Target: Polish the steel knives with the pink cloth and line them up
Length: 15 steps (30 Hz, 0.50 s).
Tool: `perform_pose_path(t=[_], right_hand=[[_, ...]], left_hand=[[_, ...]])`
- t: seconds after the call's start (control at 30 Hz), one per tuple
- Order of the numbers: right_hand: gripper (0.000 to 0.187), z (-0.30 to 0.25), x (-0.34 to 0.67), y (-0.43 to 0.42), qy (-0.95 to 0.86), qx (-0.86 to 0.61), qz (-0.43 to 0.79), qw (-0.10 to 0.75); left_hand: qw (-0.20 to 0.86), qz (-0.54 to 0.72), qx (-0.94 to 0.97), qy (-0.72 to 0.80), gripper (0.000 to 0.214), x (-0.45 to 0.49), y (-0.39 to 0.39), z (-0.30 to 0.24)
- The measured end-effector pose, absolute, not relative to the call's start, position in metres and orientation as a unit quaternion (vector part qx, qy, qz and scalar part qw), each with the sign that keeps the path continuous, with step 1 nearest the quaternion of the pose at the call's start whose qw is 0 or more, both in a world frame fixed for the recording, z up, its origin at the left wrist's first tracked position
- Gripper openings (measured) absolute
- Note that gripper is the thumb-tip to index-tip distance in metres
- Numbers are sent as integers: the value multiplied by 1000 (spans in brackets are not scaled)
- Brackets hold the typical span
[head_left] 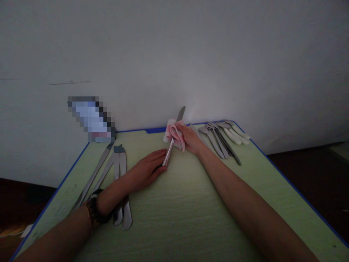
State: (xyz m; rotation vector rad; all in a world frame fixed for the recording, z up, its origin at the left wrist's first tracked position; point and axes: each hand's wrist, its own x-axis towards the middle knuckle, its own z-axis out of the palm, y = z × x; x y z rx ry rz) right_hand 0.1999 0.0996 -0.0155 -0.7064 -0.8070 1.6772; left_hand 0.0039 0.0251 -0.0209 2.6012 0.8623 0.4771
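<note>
A table knife (pixel 168 153) slants upward over the middle of the table, its rounded blade pointing toward the wall. My left hand (pixel 148 168) holds the end of its metal handle between the thumb and the fingers. Around the knife's middle lies a folded pink and white cloth (pixel 177 137), pinched in my right hand (pixel 190 139). The blade tip sticks out above the cloth. Beneath and beside my left forearm are several metal knives (pixel 127 214). Close to my right hand lies a group of spoons and other cutlery (pixel 214 142).
The light green table (pixel 174 218) has a blue edge and stands against a pale wall (pixel 174 54). A blurred-out phone-like device (pixel 91 118) leans at the back left corner. Cutlery with white handles (pixel 236 136) lies at the back right.
</note>
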Motion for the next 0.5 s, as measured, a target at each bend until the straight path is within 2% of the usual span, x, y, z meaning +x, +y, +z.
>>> perform_pose_path(t=[0.27, 0.5], right_hand=[[19, -19, 201, 97, -367, -313, 693, 536], [25, -16, 201, 98, -350, -278, 728, 519]], left_hand=[[166, 178, 922, 301, 38, 5, 25, -21], [175, 191, 925, 277, 37, 6, 25, -16]])
